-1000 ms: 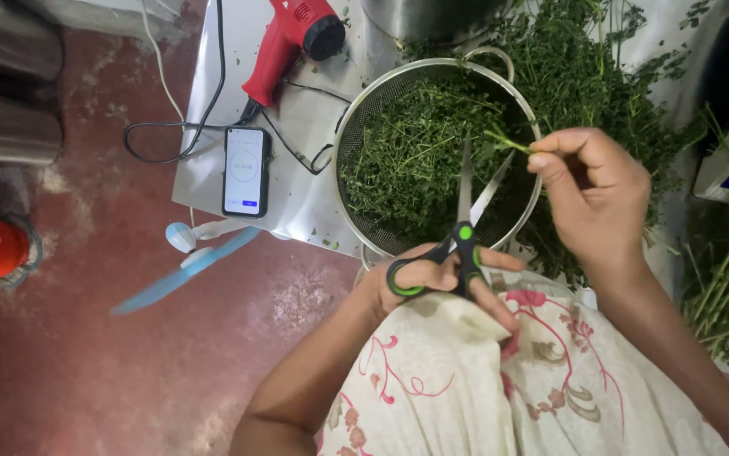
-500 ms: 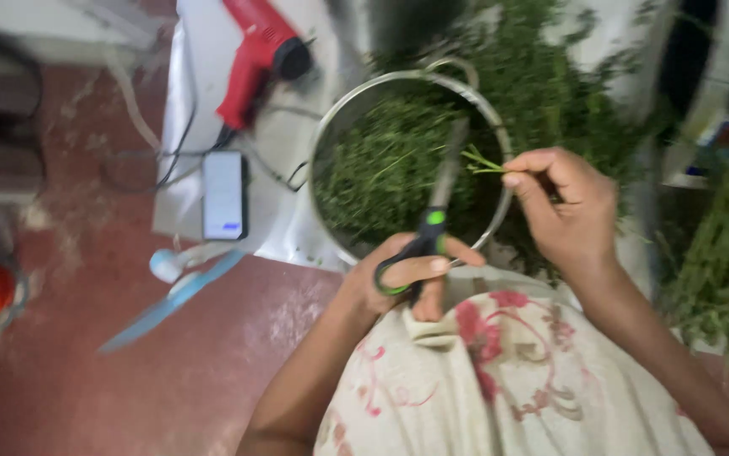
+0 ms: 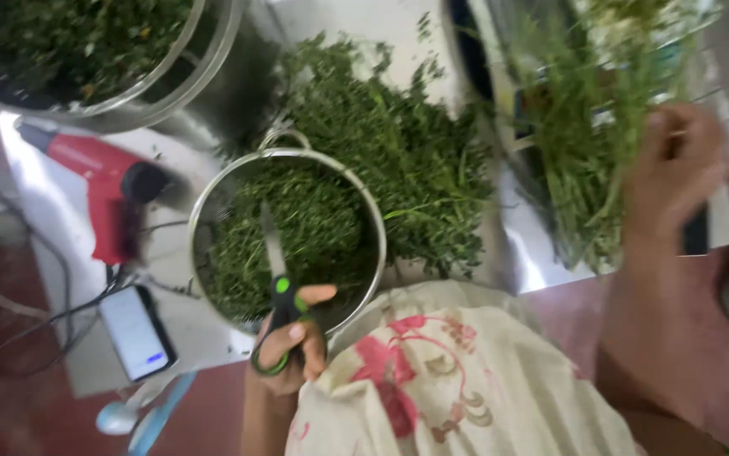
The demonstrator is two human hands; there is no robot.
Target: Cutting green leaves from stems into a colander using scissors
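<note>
Left hand (image 3: 290, 344): closed around the scissors (image 3: 277, 297), blades pointing away over the sieve (image 3: 212, 192) of cut greens.
Right hand (image 3: 679, 173): blurred, reaching into the stalks (image 3: 588, 135); grip unclear.

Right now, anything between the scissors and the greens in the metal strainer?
Nothing visible. The left hand holds the scissors with the blades already over the chopped greens in the strainer.
</note>
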